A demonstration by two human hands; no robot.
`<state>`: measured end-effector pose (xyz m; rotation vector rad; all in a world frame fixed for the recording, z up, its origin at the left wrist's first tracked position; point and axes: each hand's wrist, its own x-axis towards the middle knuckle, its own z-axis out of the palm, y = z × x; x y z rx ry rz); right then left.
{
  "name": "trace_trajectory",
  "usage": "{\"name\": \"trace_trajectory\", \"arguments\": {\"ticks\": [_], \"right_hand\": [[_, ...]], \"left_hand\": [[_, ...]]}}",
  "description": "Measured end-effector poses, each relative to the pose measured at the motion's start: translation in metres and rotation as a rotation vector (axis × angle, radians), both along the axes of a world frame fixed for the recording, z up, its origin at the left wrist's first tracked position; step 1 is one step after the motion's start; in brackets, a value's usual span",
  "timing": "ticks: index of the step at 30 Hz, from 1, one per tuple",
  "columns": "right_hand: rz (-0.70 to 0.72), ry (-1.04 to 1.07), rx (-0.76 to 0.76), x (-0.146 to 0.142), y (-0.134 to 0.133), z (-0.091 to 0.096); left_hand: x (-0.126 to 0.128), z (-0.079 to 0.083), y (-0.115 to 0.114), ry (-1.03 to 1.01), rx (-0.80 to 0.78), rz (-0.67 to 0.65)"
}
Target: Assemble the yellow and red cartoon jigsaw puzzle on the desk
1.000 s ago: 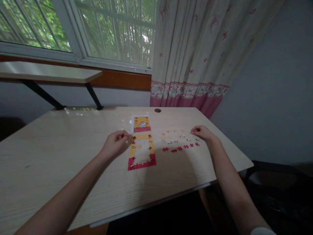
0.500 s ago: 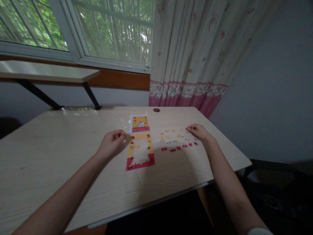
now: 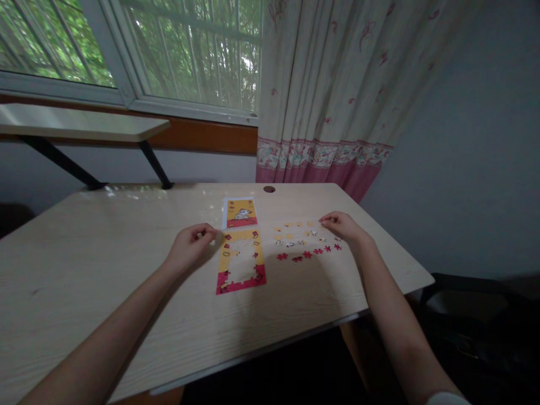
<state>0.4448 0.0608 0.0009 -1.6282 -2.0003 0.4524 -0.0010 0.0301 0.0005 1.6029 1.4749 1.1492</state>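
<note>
A jigsaw puzzle border (image 3: 262,260), yellow above and red below, lies on the table with a mostly bare middle. My left hand (image 3: 192,244) is at its upper left corner, fingers curled and thumb pressed in; what they hold, if anything, is hidden. Loose puzzle pieces lie in rows to the right: yellow ones, white ones with dark lines, and red ones (image 3: 307,255) nearest me. My right hand (image 3: 341,225) is over the far right end of the top row, thumb and finger pinched low. Anything between those fingertips is too small to make out.
Beyond the border lies a picture card (image 3: 241,214) showing a white animal. A raised shelf (image 3: 84,122) on black brackets stands at the back left of the pale wooden table (image 3: 139,253). A cable hole (image 3: 269,189) is at the far edge, near the curtain (image 3: 320,112).
The view has shifted very slightly. Both hands stay nearly in place, the left at the border's corner and the right over the top row; the pieces look unmoved.
</note>
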Motion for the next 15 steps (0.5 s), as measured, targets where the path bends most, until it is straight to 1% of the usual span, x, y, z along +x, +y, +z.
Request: {"name": "trace_trajectory", "arguments": {"ticks": [2, 3, 7, 9, 12, 15], "right_hand": [[-0.063, 0.029, -0.040, 0.013, -0.002, -0.001], [-0.072, 0.053, -0.070, 0.019, -0.003, -0.001], [-0.054, 0.175, -0.226, 0.043, -0.007, -0.002], [-0.044, 0.203, -0.297, 0.050, -0.009, -0.002], [-0.025, 0.185, -0.344, 0.052, -0.009, -0.001], [-0.003, 0.163, -0.335, 0.044, -0.005, -0.003]], "left_hand": [[0.000, 0.001, 0.000, -0.002, 0.007, -0.010], [0.000, 0.001, -0.001, -0.007, 0.002, -0.018], [0.001, 0.002, -0.002, -0.077, -0.071, -0.011], [0.002, 0.002, -0.003, -0.092, -0.079, -0.001], [0.003, 0.003, -0.004, -0.089, -0.078, 0.009], [0.005, 0.005, -0.005, -0.094, -0.091, 0.010]]}}
